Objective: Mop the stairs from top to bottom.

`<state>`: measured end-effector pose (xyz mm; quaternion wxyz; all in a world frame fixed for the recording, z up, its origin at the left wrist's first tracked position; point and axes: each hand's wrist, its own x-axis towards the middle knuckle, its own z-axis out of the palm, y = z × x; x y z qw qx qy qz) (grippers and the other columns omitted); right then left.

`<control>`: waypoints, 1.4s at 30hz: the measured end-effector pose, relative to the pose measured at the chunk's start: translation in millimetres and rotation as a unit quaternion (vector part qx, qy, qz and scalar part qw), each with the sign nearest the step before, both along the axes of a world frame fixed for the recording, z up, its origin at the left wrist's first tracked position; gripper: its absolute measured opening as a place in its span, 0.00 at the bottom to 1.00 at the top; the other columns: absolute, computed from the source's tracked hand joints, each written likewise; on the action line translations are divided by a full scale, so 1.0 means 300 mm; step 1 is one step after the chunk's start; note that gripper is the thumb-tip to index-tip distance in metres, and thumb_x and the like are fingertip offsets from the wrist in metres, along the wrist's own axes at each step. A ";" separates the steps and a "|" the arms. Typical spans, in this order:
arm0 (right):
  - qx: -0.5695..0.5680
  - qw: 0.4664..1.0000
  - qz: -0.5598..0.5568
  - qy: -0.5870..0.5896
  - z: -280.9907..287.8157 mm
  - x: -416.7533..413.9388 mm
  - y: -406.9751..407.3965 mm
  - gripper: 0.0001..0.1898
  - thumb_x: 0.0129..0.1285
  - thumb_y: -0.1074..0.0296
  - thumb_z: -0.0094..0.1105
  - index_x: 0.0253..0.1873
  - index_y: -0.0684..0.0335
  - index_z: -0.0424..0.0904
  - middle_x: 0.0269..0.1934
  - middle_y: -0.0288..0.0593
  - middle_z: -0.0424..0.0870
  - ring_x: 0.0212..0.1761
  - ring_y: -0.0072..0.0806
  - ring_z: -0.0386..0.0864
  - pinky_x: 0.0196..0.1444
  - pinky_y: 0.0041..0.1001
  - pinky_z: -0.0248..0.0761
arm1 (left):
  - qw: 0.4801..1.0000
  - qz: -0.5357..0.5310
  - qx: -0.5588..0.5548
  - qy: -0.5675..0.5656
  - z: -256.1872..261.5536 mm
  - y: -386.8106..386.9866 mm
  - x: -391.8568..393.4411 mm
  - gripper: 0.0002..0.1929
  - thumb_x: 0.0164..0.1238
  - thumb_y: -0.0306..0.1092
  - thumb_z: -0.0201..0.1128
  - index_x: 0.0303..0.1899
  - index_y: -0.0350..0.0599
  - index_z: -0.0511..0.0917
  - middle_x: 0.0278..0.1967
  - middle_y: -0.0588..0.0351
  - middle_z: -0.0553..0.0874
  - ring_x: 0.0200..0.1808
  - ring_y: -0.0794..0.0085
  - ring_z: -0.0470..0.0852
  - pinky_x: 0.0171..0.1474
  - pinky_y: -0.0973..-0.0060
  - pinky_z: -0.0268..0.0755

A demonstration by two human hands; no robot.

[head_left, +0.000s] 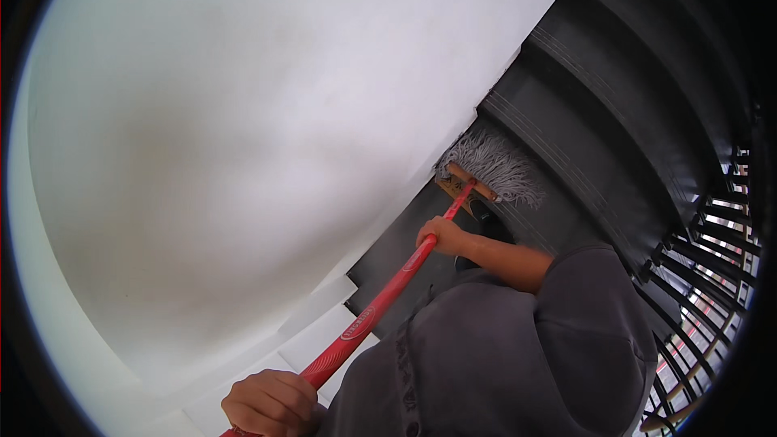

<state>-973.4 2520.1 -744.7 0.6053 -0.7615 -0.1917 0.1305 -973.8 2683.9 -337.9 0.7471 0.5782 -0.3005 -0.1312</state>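
Both hands are on a string mop with a red handle (pixel 391 288), which slants from the lower left up to the stairs. My left hand (pixel 273 402) is wrapped around the handle near its upper end. Lower down the shaft, my right hand (pixel 443 235) grips it with the arm reaching across from the right. The mop's grey string head (pixel 495 164) is spread on a dark stair tread (pixel 537 100), close to the wall. An orange-brown clamp bar (pixel 472 181) joins strings and handle. A flat yellowish-brown piece (pixel 450 187), hard to identify, shows beside the bar.
A white wall (pixel 273 103) with smudges borders the stairs on the left. Curving dark steps (pixel 607 42) run to the upper right. Black balusters (pixel 698 261) and a handrail (pixel 674 422) line the right side. My dark shoe (pixel 485 215) is just below the mop head.
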 end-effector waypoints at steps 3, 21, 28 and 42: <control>0.019 0.999 0.030 0.040 -0.031 -0.036 0.072 0.05 0.43 0.75 0.62 0.29 0.57 0.80 0.26 0.40 0.81 0.32 0.38 0.78 0.39 0.32 0.70 | 0.999 -0.043 -0.014 -0.025 -0.006 -0.022 0.038 0.07 0.55 0.26 0.58 0.21 0.37 0.71 0.09 0.56 0.69 0.08 0.70 0.66 0.16 0.73 0.61; -0.076 0.975 -0.138 -0.154 0.281 -0.164 0.322 0.06 0.44 0.71 0.62 0.30 0.53 0.77 0.28 0.38 0.76 0.39 0.38 0.74 0.41 0.33 0.66 | 0.939 -0.252 -0.122 -0.200 0.140 0.353 -0.262 0.11 0.62 0.35 0.55 0.23 0.41 0.72 0.14 0.59 0.71 0.12 0.73 0.70 0.18 0.75 0.64; -0.151 0.966 -0.207 -0.044 -0.011 -0.184 0.189 0.06 0.46 0.72 0.61 0.32 0.55 0.79 0.30 0.38 0.79 0.39 0.38 0.75 0.39 0.35 0.68 | 0.961 -0.180 -0.114 -0.177 -0.104 0.280 -0.252 0.14 0.59 0.41 0.62 0.26 0.44 0.69 0.11 0.63 0.69 0.10 0.79 0.68 0.21 0.77 0.68; -0.121 0.929 -0.350 0.021 0.004 -1.207 -0.214 0.06 0.45 0.70 0.61 0.30 0.52 0.77 0.26 0.36 0.78 0.35 0.37 0.75 0.41 0.35 0.66 | 0.922 -0.309 -0.231 -0.023 -0.180 -0.074 -0.648 0.12 0.60 0.28 0.58 0.20 0.39 0.65 0.08 0.56 0.70 0.07 0.72 0.66 0.17 0.74 0.69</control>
